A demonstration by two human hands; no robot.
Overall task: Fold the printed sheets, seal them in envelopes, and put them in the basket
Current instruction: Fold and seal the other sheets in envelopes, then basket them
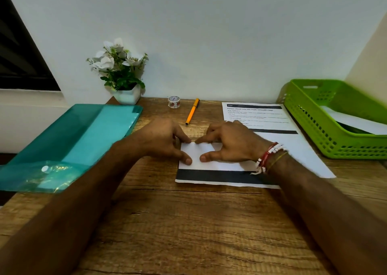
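View from a head-worn camera, looking down at a wooden table [188, 222] set against a pale wall. Two bare forearms reach in from the bottom corners, and the hands meet near the middle of the table.

Both hands rest on a folded printed sheet [211, 150], which is white with a black band along its near edge. The left hand [165, 140] presses its forefinger and thumb tips flat on the sheet's left end. The right hand [228, 144] mirrors it just beside, forefinger and thumb tips down on the paper. Neither hand is wrapped around anything, and the other fingers are loosely bent. Beaded and thread bracelets [268, 157] circle the right wrist.

The folded sheet lies partly over a flat printed sheet [259, 115], which extends away toward the wall and to the right.

At the right edge of the table sits a green plastic basket [310, 115] with a white paper or envelope [354, 122] lying in it.

On the left lies a translucent teal folder [73, 138], partly hanging over the table's edge.

Near the wall are a small roll of patterned tape [174, 102], an orange pen [192, 111] and a white pot of white flowers [123, 71].
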